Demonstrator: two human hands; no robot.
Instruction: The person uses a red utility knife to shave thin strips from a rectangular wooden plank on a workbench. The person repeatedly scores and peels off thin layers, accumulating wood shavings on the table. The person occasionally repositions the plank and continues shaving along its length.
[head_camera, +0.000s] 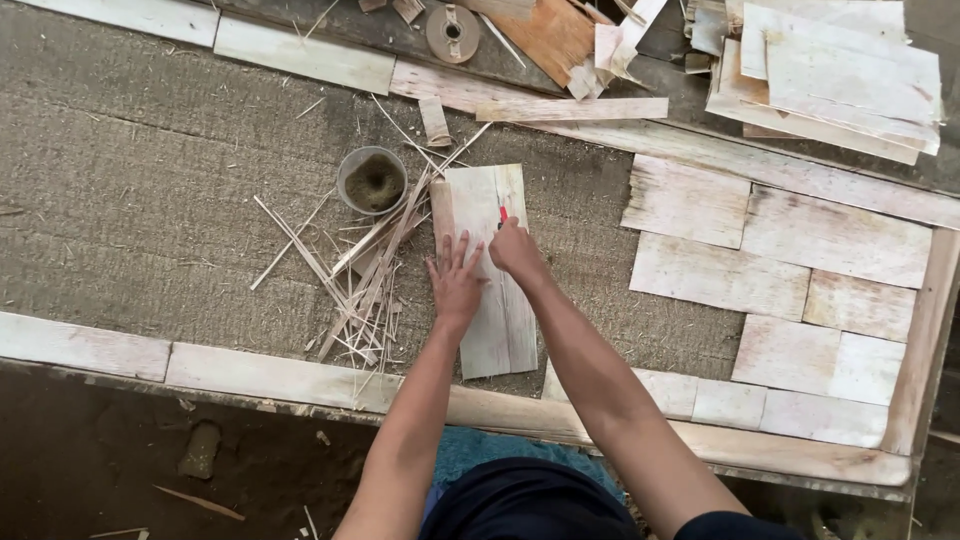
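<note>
A pale wooden veneer sheet (492, 260) lies lengthwise on the burlap-covered work surface (150, 200) in front of me. My left hand (455, 280) presses flat on its left half, fingers spread. My right hand (518, 250) is closed around a small red-tipped tool (503, 213), its tip touching the sheet near the upper middle. The rest of the tool is hidden inside my fist.
A heap of thin wood slivers (360, 270) lies left of the sheet, beside a small round cup (373, 180). Veneer pieces (780, 270) are laid edge to edge at right. A stack of sheets (830, 75) sits top right. Wooden slats (270, 375) frame the surface.
</note>
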